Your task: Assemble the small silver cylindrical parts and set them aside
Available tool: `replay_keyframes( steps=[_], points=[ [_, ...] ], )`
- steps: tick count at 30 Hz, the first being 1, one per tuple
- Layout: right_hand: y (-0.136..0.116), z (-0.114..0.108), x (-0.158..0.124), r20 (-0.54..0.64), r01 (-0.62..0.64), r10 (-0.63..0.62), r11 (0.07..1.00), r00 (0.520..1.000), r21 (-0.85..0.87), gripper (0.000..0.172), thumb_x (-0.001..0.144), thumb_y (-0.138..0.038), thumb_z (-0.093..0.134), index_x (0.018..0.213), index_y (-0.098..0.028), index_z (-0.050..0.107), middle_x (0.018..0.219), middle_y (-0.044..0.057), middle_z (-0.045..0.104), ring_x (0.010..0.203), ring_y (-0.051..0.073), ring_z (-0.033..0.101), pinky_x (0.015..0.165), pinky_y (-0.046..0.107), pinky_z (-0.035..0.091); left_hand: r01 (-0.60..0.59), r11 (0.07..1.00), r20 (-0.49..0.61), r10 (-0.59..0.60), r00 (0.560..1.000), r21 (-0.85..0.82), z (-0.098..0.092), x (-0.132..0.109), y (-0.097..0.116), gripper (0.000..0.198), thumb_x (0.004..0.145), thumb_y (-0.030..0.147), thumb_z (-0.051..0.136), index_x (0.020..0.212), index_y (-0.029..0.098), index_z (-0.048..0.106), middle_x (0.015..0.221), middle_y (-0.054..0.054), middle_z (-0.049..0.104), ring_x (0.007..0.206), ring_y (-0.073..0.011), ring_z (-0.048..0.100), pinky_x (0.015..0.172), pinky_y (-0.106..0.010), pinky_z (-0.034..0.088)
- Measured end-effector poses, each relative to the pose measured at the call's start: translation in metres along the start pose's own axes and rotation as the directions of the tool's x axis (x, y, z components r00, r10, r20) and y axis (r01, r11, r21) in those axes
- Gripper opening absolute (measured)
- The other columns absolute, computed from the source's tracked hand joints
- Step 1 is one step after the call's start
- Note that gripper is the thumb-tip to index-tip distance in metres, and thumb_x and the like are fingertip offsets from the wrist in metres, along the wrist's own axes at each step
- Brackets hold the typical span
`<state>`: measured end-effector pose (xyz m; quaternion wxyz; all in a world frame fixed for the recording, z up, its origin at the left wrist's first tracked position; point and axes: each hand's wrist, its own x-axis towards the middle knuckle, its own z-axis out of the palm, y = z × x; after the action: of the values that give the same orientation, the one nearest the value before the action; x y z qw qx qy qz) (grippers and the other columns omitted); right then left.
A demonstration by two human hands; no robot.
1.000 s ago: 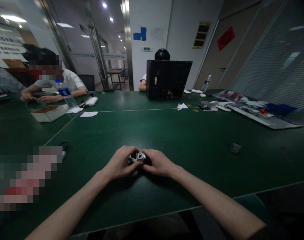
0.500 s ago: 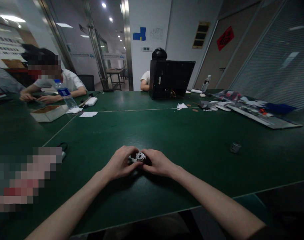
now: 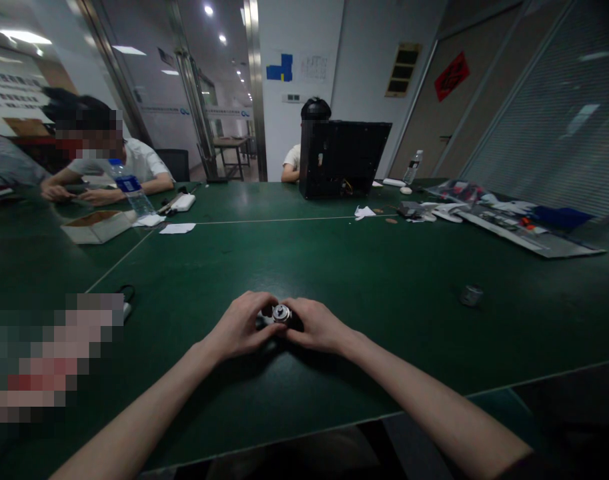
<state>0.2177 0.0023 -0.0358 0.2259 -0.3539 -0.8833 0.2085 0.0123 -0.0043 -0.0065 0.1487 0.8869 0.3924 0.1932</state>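
A small round silver metal part (image 3: 281, 313) sits on the green table (image 3: 364, 280), close in front of me. My left hand (image 3: 244, 327) curls round its left side and my right hand (image 3: 318, 327) curls round its right side. The fingers of both are closed against it. The lower half of the part is hidden between my fingers.
A second small grey part (image 3: 471, 295) lies on the table to the right. A black box (image 3: 344, 159) stands at the far side with a person behind it. Another person sits at the far left by a water bottle (image 3: 131, 190) and a cardboard box (image 3: 97, 225). Papers and boards (image 3: 514, 223) crowd the far right.
My hands and the metal part stay where they were. At the far side, the black box has shifted a little to the right since a second ago.
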Motion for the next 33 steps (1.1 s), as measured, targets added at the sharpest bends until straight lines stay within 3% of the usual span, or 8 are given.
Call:
replay_keyframes(
  steps=[33],
  points=[
    [0.0002,0.0003,0.0002,0.022,-0.011,0.011,1.000,1.000,0.007,0.042,0.077,-0.034,0.064,0.113,-0.018,0.052,0.100,0.008,0.063,0.086,0.020,0.058,0.075,0.029,0.042,0.009,1.000,-0.007,-0.009,1.000,-0.016,-0.0006,-0.0012,0.0009,0.024,0.087,0.039,0.054,0.099,0.018,0.055,0.090,-0.005,0.062,0.081,-0.0198,0.056,0.074,-0.031,0.043]
  ],
)
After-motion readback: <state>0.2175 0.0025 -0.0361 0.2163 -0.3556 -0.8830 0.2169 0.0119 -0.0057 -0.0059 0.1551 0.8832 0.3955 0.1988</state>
